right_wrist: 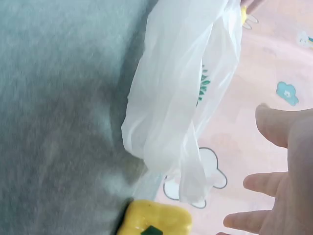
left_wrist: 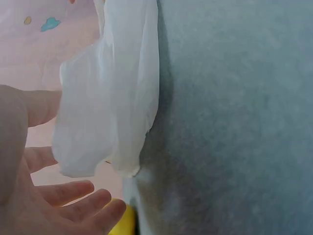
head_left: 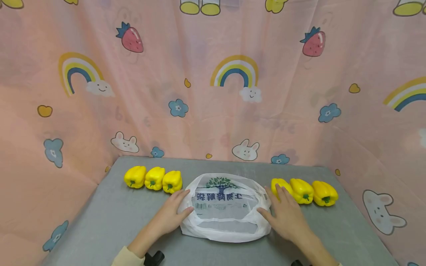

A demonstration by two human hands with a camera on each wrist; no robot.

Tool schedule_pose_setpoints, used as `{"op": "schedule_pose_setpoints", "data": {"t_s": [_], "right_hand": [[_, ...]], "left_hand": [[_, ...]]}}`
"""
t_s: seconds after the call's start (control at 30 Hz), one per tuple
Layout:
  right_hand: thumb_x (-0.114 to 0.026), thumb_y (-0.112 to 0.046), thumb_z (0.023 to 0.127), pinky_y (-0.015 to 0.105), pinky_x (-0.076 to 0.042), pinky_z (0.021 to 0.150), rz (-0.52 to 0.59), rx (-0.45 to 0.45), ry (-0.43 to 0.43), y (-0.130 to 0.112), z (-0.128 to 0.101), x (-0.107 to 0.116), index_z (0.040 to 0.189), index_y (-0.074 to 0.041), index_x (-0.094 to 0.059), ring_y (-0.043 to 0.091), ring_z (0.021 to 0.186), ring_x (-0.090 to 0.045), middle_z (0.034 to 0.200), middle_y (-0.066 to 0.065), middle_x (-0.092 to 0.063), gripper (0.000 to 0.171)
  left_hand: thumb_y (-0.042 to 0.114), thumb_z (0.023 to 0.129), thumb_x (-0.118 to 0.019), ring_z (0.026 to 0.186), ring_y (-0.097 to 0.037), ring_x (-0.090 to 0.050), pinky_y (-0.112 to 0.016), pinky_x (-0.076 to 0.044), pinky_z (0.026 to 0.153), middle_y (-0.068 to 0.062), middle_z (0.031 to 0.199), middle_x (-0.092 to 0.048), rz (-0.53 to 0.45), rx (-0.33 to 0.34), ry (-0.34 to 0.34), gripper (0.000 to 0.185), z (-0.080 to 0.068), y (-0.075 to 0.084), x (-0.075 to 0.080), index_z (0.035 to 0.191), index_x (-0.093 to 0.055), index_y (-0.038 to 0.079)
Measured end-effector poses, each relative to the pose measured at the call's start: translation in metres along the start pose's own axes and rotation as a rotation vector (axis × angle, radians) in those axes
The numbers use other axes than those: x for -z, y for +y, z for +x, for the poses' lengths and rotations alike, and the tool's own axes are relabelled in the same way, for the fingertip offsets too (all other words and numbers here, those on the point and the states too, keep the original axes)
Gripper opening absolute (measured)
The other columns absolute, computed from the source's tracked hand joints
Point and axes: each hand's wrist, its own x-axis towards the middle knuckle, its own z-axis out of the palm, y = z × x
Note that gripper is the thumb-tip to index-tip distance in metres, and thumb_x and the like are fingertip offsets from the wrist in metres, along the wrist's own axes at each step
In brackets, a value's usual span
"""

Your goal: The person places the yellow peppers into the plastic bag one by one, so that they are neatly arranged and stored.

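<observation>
Centrally, near the front edge of the grey counter [head_left: 110, 218], lies a white plastic bag [head_left: 226, 208] with its mouth spread wide; a green tree print and dark blue lettering show through the thin film. From the left wrist view the bag [left_wrist: 110, 98] stands up as a crumpled white fold off the grey surface, and from the right wrist view the bag [right_wrist: 181, 93] shows the same, with a bit of the green print.

The left hand [head_left: 173, 212] rests at the bag's left rim with fingers straight and slightly spread, thumb touching the plastic, gripping nothing. The right hand [head_left: 284, 214] lies at the right rim the same way, fingers stretched out flat, thumb against the bag's edge.

Just beyond the left hand, three yellow peppers [head_left: 153, 178] sit in a tight row, touching one another. Another three yellow peppers [head_left: 304, 191] line up on the right side, the nearest one partly under the right hand's fingertips.

Behind and around the counter hangs a pink curtain [head_left: 213, 111] printed with rainbows, strawberries, bunnies and blue flowers.
</observation>
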Motion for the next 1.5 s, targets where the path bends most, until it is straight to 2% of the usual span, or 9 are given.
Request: {"op": "schedule_pose_setpoints", "data": {"t_s": [0.17,0.43,0.73,1.0,1.33,1.5], "right_hand": [[-0.056,-0.055,0.100,0.072,-0.029,0.109,0.031,-0.004,0.022,0.007,0.003,0.005,0.153,-0.005,-0.043,0.055,0.139,-0.033,0.153,0.035,-0.034,0.074],[-0.057,-0.047,0.102,0.076,-0.033,0.102,0.112,-0.058,0.060,0.019,0.008,0.013,0.150,-0.001,-0.045,0.059,0.135,-0.035,0.152,0.035,-0.036,0.068],[-0.051,-0.046,0.105,0.076,-0.035,0.100,0.166,-0.115,0.081,0.036,0.018,0.011,0.150,0.000,-0.044,0.058,0.134,-0.036,0.150,0.035,-0.038,0.064],[-0.053,-0.040,0.105,0.073,-0.038,0.101,0.228,-0.139,0.127,0.047,0.026,0.005,0.147,0.001,-0.047,0.052,0.131,-0.042,0.143,0.030,-0.047,0.059],[-0.050,-0.042,0.106,0.071,-0.034,0.106,0.262,-0.188,0.072,0.057,0.033,0.001,0.147,0.004,-0.044,0.054,0.132,-0.041,0.144,0.035,-0.044,0.062],[-0.051,-0.040,0.106,0.070,-0.034,0.107,0.271,-0.204,0.047,0.059,0.037,-0.005,0.147,0.005,-0.044,0.054,0.131,-0.042,0.143,0.035,-0.045,0.061]], "left_hand": [[0.034,0.099,-0.066,0.139,-0.039,-0.043,-0.063,-0.034,0.112,-0.015,0.152,-0.046,-0.081,0.021,0.024,0.057,0.003,-0.005,-0.002,0.149,-0.050,0.012],[0.027,0.099,-0.066,0.139,-0.039,-0.044,-0.061,-0.032,0.114,-0.016,0.149,-0.048,-0.168,0.010,0.038,0.051,0.009,-0.009,-0.004,0.146,-0.054,0.009],[0.026,0.098,-0.067,0.138,-0.039,-0.045,-0.061,-0.033,0.113,-0.017,0.149,-0.049,-0.208,0.019,0.039,0.051,0.015,-0.014,-0.007,0.146,-0.055,0.010],[0.026,0.099,-0.067,0.138,-0.039,-0.044,-0.062,-0.034,0.112,-0.017,0.149,-0.048,-0.233,0.016,0.028,0.052,0.015,-0.016,-0.007,0.147,-0.054,0.012],[0.027,0.099,-0.067,0.139,-0.039,-0.044,-0.061,-0.034,0.112,-0.017,0.150,-0.048,-0.244,0.017,0.019,0.052,0.016,-0.017,-0.008,0.147,-0.053,0.012],[0.026,0.099,-0.067,0.140,-0.037,-0.043,-0.061,-0.032,0.114,-0.015,0.151,-0.048,-0.242,0.040,0.015,0.052,0.016,-0.018,-0.009,0.148,-0.052,0.015]]}}
